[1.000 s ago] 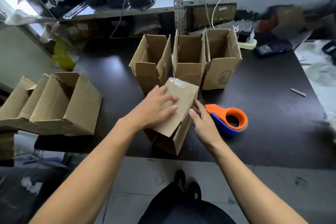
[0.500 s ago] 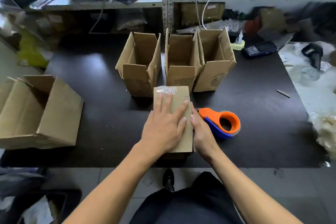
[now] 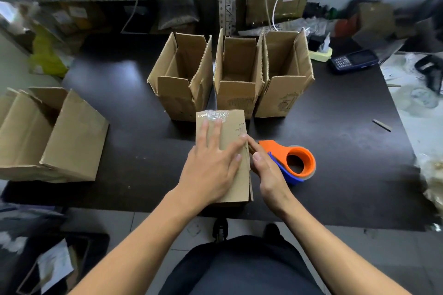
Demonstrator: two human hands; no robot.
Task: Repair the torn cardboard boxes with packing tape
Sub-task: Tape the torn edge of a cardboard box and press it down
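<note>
The box (image 3: 236,170) under repair lies flat at the near edge of the dark table (image 3: 347,151), its long axis running away from the person and its far end, wrapped in crinkled clear tape (image 3: 214,115), pointing toward three open boxes (image 3: 237,76). The left hand (image 3: 213,163) presses it with fingers spread and straight, while the right hand (image 3: 268,170) touches its right edge, fingers loosely extended, gripping nothing. Judged light, stiff yet crushable, it is best held by its long edges; the tape dispenser (image 3: 293,163) lies just beside the right hand.
</note>
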